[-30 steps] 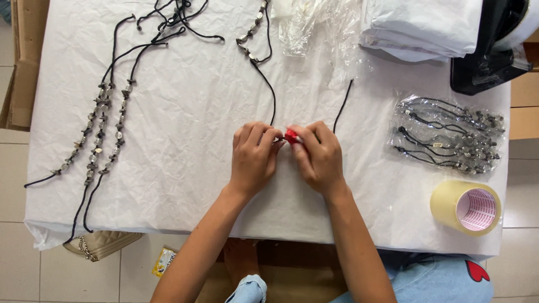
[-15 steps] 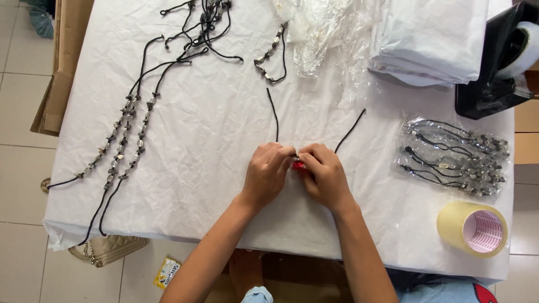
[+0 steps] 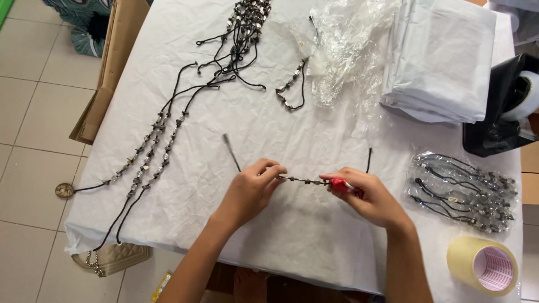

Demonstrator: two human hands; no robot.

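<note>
- Left hand (image 3: 250, 188) and right hand (image 3: 368, 196) each pinch one end of a beaded cord (image 3: 303, 180), stretched flat.
- Right hand also grips a red tool (image 3: 339, 184) (small).
- One tape roll (image 3: 483, 265) sits at 4 o'clock on the counter (image 3: 281, 129).

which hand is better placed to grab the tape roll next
Right, probably. The right hand sits on the same side as the tape roll, though it grips a red tool. The left hand pinches the beaded cord farther away.

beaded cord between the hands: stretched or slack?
Stretched: the beaded cord runs straight between left hand and right hand.
</note>
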